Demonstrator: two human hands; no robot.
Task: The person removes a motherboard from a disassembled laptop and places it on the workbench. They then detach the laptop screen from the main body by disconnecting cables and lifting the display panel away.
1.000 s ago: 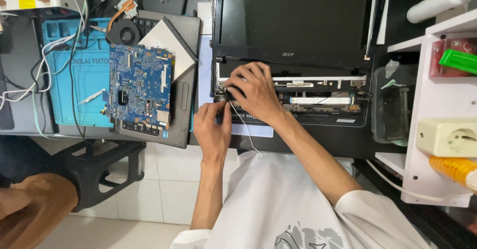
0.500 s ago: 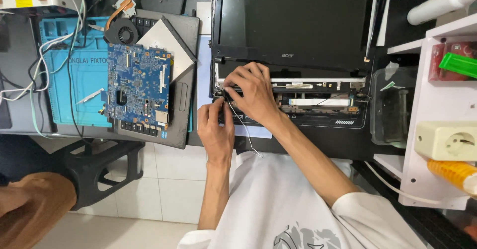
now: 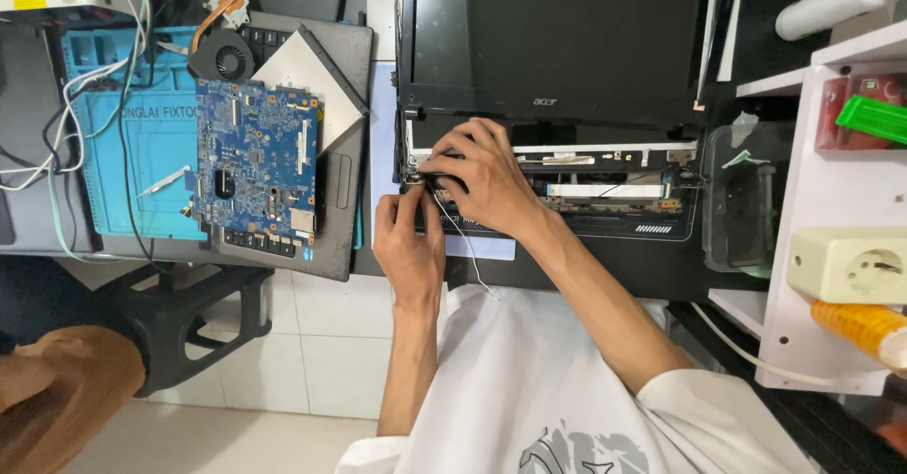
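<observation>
Laptop base (image 3: 605,195) opened and lying flat on the dark table (image 3: 605,266), just under the upright black screen (image 3: 557,39), with bare boards and strips showing inside. Both hands working at its left hinge corner (image 3: 414,179). Right hand (image 3: 487,176) arched over that corner, fingers bent down and drawn close on a small dark part; grip narrow, though what sits between the fingertips is hidden. Left hand (image 3: 408,242) coming up from below, fingers curled tight against the same corner, touching the right hand; cannot tell what, if anything, is pinched there. Thin white wire (image 3: 465,245) trailing from between the hands down over the table edge toward the white shirt.

Judged from this: fine work at the hinge corner, midway, with wire and small part not yet settled. Next move likely calling for small, steady fingertip pressure, one hand bracing the base while the other guides, and care not to tug or kink the wire.

Further left, blue motherboard (image 3: 255,157) resting on a grey keyboard cover (image 3: 340,219), a round fan (image 3: 225,58) above it, a teal mat (image 3: 132,153) beside. White shelf (image 3: 831,342) with a socket (image 3: 850,264) at the right; black stool (image 3: 179,313) on the floor below.
</observation>
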